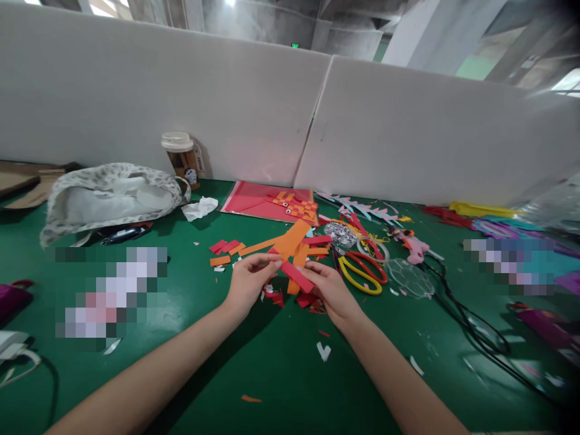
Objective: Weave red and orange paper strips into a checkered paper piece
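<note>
We've got left hand (251, 279) and right hand (333, 289) pinching opposite ends of red strip (296, 276); orange strips (294, 237) at its twelve o'clock, scissors (363, 270) at three.

The green work surface (203, 386) is bounded at the rear by two white panels, left (158, 103) and right (430, 133), separated by a narrow slanting seam. A lidded drink cup (179, 160) stands upright in front of the left panel. To its left lies a patterned fabric bag (63, 199), with brown cardboard (34, 190) beyond it at the far left. A crumpled white tissue (200, 208) lies just right of the bag; a glossy dark object (124, 233) lies at the bag's front edge. A white plug unit (11, 344) with cable occupies the left edge. A black cord (471, 323) runs toward the lower right. A green illuminated sign (295, 46) is visible above the panels.
</note>
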A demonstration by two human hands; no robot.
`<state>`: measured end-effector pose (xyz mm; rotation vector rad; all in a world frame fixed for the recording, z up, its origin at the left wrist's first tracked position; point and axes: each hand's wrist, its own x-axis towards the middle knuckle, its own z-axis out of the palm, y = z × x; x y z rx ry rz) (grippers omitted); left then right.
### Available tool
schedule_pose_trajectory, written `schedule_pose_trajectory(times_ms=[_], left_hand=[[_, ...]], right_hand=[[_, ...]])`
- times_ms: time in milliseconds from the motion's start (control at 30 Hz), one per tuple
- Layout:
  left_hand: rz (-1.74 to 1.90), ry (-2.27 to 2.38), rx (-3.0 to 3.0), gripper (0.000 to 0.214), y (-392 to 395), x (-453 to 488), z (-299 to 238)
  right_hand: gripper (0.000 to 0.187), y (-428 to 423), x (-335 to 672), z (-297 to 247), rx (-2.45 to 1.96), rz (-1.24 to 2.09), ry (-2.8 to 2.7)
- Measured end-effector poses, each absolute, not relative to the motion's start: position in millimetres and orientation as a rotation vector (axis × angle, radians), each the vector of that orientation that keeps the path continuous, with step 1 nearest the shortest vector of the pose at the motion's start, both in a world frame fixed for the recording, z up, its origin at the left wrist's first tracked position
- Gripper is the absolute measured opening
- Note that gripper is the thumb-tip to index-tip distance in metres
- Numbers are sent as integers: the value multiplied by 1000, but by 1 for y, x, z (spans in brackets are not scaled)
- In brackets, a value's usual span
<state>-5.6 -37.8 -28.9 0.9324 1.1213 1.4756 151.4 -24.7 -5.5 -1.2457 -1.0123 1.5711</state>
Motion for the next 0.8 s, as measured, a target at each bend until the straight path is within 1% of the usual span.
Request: schedule_pose_trajectory(times_ms=[133,367,500,800], left_hand=[[1458,1137,958,20,-38,-6,-31],[1456,1119,957,12,-38,-6,-31],[1442,1105,955,11,-38,-6,-30],[1342,1083,1029,21,-40,-5,-26]], right_hand=[[23,-24,153,-4,-1238,1545,-1021],[24,-25,152,-2,-1216,1573,-1065],[27,-25,152,-1,-1278,1508,-1035],[33,-22,152,-6,-1224,1481,-1026]])
